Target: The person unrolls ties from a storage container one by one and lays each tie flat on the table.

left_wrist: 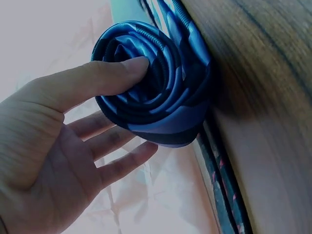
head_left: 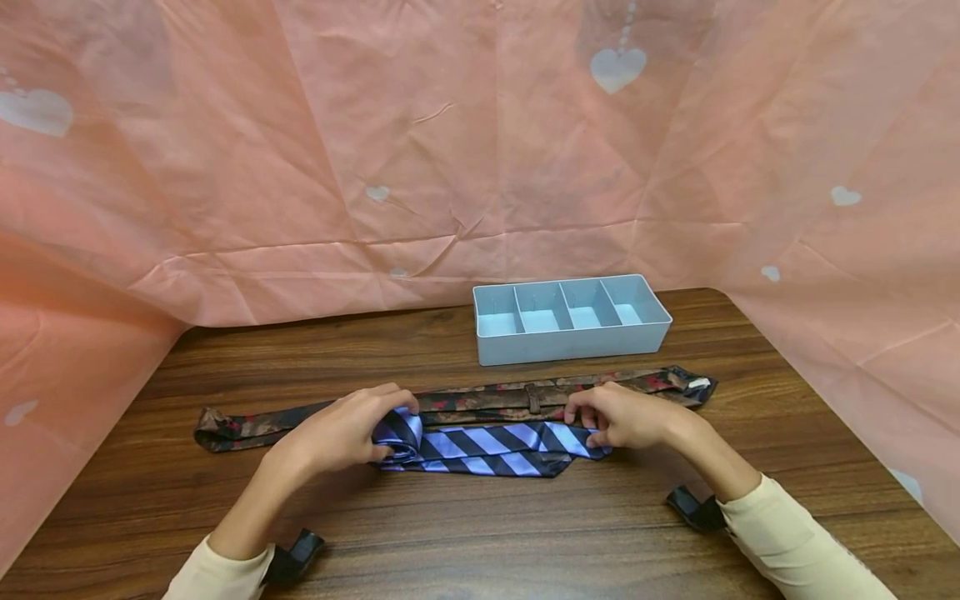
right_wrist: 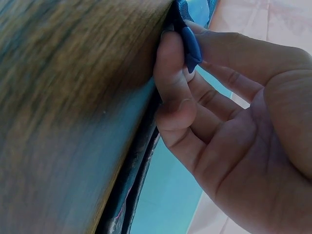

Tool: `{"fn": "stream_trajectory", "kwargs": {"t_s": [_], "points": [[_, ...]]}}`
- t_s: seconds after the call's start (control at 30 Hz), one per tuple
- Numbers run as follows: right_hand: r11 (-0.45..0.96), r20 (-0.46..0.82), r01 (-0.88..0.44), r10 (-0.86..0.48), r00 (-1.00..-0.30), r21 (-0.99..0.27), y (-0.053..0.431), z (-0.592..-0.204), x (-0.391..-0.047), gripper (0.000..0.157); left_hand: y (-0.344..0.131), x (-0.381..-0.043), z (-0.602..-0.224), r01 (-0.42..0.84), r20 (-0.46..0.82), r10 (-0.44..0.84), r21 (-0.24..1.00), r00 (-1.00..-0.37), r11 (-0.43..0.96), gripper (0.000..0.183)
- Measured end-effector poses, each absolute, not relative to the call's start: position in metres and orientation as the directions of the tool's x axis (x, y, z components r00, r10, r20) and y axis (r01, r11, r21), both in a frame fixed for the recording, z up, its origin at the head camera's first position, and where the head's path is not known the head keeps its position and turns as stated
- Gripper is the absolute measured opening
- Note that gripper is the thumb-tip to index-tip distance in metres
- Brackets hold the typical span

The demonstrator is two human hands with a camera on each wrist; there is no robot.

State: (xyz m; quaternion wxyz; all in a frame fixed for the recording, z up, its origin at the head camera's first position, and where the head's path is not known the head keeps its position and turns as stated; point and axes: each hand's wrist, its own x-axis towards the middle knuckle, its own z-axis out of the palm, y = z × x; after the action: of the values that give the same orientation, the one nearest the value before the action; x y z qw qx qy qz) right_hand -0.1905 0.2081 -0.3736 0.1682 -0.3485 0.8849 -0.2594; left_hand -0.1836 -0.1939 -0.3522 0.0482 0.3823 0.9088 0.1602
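A blue and black striped necktie (head_left: pixel 483 450) lies across the table, its left part wound into a roll (left_wrist: pixel 141 87). My left hand (head_left: pixel 341 429) grips that roll, with the thumb on the coil's open side and the fingers around the back. At the other end, my right hand (head_left: pixel 626 414) pinches the tie's narrow tip (right_wrist: pixel 191 48) between thumb and fingers, close over the tabletop. Just behind lies a dark floral necktie (head_left: pixel 465 402), stretched out nearly straight, partly hidden by both hands.
A light blue box (head_left: pixel 573 342) with several compartments stands at the back, right of centre. The wooden table (head_left: pixel 480 533) has a pink curtain (head_left: pixel 420 150) with white hearts behind it and at both sides. Black straps (head_left: pixel 296 558) hang at the wrists.
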Motion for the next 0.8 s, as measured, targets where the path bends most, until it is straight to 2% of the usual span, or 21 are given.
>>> {"fn": "stream_trajectory", "kwargs": {"t_s": [0.63,0.8], "points": [[0.623,-0.113,-0.536,-0.705,-0.7,-0.57,0.209,-0.374,-0.19,0.026,-0.209,-0.184,-0.347,0.685,0.049,0.714,0.332,-0.699,0.648,0.06],[0.625,-0.113,-0.535,-0.704,-0.702,-0.569,0.208,-0.374,-0.191,0.027,-0.216,-0.18,-0.346,0.66,0.019,0.693,0.323,-0.721,0.678,0.066]]}}
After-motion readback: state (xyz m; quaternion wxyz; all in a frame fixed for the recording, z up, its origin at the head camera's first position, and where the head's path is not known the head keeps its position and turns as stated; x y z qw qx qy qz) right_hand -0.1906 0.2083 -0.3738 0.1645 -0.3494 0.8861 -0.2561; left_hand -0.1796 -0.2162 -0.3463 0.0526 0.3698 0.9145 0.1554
